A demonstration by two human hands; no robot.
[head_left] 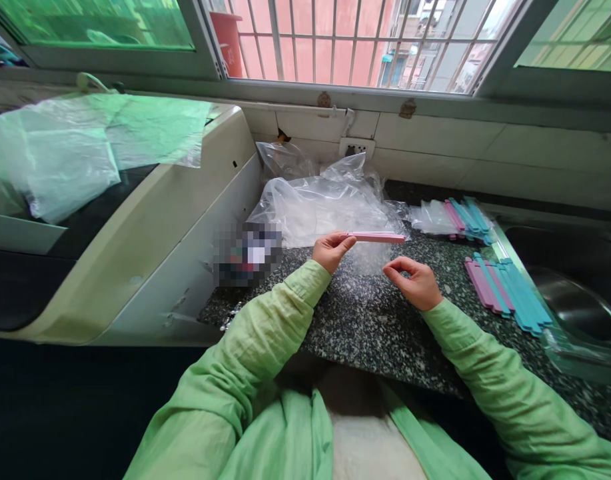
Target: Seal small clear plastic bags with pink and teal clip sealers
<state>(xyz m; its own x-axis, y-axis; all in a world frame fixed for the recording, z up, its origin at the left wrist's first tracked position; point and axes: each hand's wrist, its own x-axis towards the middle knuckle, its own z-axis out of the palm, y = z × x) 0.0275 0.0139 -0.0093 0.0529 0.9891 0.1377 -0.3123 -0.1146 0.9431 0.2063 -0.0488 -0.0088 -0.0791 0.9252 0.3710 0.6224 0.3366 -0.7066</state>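
My left hand point(331, 251) is closed in a pinch on one end of a pink bag sealing clip point(380, 238), held level above the counter. A paler strip runs along the clip's upper edge. To the right of the clip's free end, my right hand point(416, 283) has thumb and fingers pressed together. Whether anything thin is between them I cannot make out. Behind and below the clip lies a heap of clear plastic bags point(310, 207). Beyond my right hand, pink and blue sealing clips point(510, 293) rest side by side on the counter.
More clips with small clear bags point(435, 217) lie at the back right. A metal sink point(580, 300) borders the speckled counter point(365, 320) on the right. At left stands a large cream machine point(195, 200) with plastic sheets on top. A blurred-out item point(248, 255) sits beside it.
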